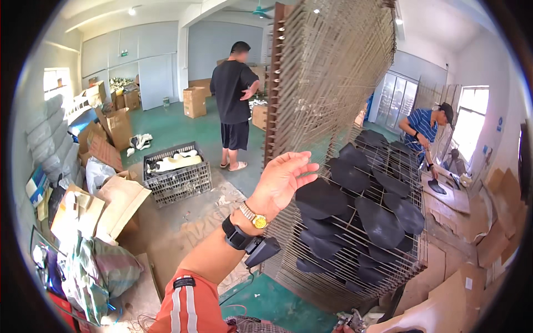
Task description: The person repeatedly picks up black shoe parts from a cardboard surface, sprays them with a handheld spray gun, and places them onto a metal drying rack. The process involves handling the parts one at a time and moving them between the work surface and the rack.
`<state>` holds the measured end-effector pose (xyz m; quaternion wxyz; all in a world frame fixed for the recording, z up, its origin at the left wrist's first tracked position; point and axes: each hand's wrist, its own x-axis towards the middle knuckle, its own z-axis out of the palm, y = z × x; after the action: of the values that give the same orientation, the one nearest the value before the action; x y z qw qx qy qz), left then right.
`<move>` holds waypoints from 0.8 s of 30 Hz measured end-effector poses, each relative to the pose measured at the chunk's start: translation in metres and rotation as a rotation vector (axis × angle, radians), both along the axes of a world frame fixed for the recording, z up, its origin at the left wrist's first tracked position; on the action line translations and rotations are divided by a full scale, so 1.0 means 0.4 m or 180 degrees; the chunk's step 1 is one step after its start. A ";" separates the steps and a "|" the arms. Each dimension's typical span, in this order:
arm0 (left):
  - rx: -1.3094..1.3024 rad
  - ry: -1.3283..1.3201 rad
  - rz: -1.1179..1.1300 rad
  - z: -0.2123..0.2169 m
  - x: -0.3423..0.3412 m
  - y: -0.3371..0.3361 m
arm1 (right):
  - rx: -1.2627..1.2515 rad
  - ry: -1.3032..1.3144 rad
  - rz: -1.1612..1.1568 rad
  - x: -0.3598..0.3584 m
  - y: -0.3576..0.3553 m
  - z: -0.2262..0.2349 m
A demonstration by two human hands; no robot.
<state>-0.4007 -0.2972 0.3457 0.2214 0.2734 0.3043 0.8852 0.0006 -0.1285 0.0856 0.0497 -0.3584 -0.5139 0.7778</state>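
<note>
My left hand [284,180] reaches up from the lower left, fingers stretched out and slightly apart, with nothing in it. Its wrist carries a gold watch and a black strap with a small dark device. Just beyond the fingertips stands a tall wire rack [333,66], its upper wire shelves tilted up. Black flat rounded pieces [380,222] overlap on the lower shelves, and the closest one [319,198] is right beside my fingers. At the bottom edge a shiny metal thing [351,319] shows by a small skin-toned patch, perhaps my right hand; its fingers cannot be made out.
A person in black [233,94] stands beyond the rack's left side. Another in a striped blue shirt [425,125] bends over a table [452,200] at right, handling a black piece. A dark plastic crate [180,183], cartons [119,205] and a striped sack [105,272] lie left.
</note>
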 end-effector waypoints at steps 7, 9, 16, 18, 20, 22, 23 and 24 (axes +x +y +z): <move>0.0153 0.0706 0.0007 0.149 -0.125 -0.084 | 0.0089 -0.0138 0.0071 -0.067 -0.138 0.002; 0.0481 0.1166 0.0293 0.281 -0.156 -0.122 | -0.0005 -0.0092 0.0120 -0.080 -0.151 0.001; 0.0563 0.1519 0.0234 0.382 -0.145 -0.151 | -0.0067 -0.0034 0.0131 -0.076 -0.165 -0.009; 0.0246 0.1506 0.0023 0.314 -0.104 -0.142 | -0.0098 -0.0019 0.0107 -0.065 -0.162 -0.016; -0.0076 0.1648 -0.0369 0.240 -0.084 -0.126 | -0.0149 -0.0035 0.0118 -0.055 -0.158 -0.025; -0.0364 0.1699 -0.0591 0.180 -0.065 -0.115 | -0.0136 -0.0078 0.0193 -0.053 -0.148 -0.022; -0.0477 0.1676 -0.0668 0.157 -0.054 -0.103 | -0.0037 -0.0030 0.0226 -0.049 -0.140 -0.018; -0.0562 0.1623 -0.0655 0.141 -0.042 -0.097 | 0.0057 0.0019 0.0291 -0.045 -0.129 -0.014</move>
<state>-0.4176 -0.3360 0.4020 0.2494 0.4963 0.3967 0.7309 -0.0174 -0.1803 0.0801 0.0189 -0.3318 -0.5365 0.7757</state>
